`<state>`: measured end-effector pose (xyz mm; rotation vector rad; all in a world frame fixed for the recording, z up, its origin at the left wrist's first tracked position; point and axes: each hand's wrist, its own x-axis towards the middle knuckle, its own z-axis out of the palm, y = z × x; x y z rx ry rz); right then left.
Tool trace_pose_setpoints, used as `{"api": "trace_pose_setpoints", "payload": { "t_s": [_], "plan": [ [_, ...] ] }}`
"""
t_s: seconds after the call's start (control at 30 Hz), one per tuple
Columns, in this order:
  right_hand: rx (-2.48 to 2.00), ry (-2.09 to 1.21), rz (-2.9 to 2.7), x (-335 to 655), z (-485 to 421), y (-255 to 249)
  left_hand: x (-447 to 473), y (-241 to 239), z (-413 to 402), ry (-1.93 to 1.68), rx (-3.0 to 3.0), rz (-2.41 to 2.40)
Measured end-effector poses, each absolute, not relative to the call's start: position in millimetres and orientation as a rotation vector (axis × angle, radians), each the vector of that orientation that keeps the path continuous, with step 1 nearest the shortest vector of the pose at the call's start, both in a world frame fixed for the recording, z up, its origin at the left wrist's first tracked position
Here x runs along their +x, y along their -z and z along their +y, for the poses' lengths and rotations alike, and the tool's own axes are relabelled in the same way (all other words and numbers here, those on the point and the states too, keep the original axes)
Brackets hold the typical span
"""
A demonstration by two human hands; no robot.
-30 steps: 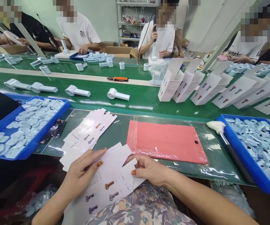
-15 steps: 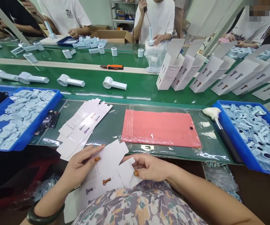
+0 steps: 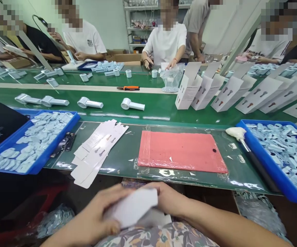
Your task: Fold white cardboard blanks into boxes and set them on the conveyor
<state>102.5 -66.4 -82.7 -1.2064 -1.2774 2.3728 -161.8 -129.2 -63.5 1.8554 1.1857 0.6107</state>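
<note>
My left hand (image 3: pixel 104 211) and my right hand (image 3: pixel 162 197) hold a white cardboard carton (image 3: pixel 133 207) above my floral-patterned lap. It is folded into a narrow sleeve, and its printed side is hidden. My left fingers wrap its near end, while my right fingers press its far end. A stack of flat printed carton blanks (image 3: pixel 99 151) lies on the green mat (image 3: pixel 127 164), beyond my hands and out of their reach by some distance.
Blue trays of pale blue moulded parts (image 3: pixel 30 140) stand left and right (image 3: pixel 274 154). A pink sheet (image 3: pixel 181 152) and a white-tipped brush (image 3: pixel 251 157) lie ahead. Beyond, a green conveyor belt (image 3: pixel 86 96) carries white devices and upright cartons. Several co-workers sit across it.
The flat carton blank has been folded into a narrow sleeve and raised between my hands, which have moved closer together. The camera view has tilted slightly.
</note>
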Motion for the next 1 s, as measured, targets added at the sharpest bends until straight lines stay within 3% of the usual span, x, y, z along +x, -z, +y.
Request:
{"api": "trace_pose_setpoints", "payload": {
  "t_s": [0.1, 0.2, 0.3, 0.37, 0.53, 0.63, 0.73, 0.9, 1.0],
  "plan": [
    [-1.416, -2.384, -1.04, 96.3, -64.9, 89.7, -155.8, 49.9, -139.1, -0.466, 1.746, 1.147],
    [-1.34, -2.414, -1.0, 93.4, -56.0, 84.2, -154.3, 38.2, -141.1, -0.356, 1.615, 1.229],
    [-1.171, -2.437, -0.944, 97.2, -40.9, 61.5, -156.8, 30.4, -133.8, -0.534, 1.544, 1.368],
    [-0.988, -2.15, -1.039, 100.8, -33.3, 43.1, -160.3, 27.1, -126.6, -0.749, 1.511, 1.455],
    [-0.512, -0.922, -1.565, 88.0, -35.6, 18.3, -164.9, 27.0, -110.0, -1.058, 1.545, 1.533],
    [-0.329, -0.648, -1.7, 71.3, -41.0, 16.2, -157.5, 29.5, -104.7, -1.116, 1.656, 1.616],
    [-0.301, -0.657, -1.642, 64.0, -43.2, 17.5, -145.1, 29.2, -103.4, -1.11, 1.863, 1.738],
    [-0.433, -1.082, -1.382, 68.3, -41.7, 26.0, -120.9, 22.8, -99.8, -1.182, 2.38, 1.806],
    [-0.499, -1.018, -1.407, 72.7, -37.2, 26.3, -107.8, 18.6, -95.3, -1.228, 2.568, 1.779]
  ]
}}
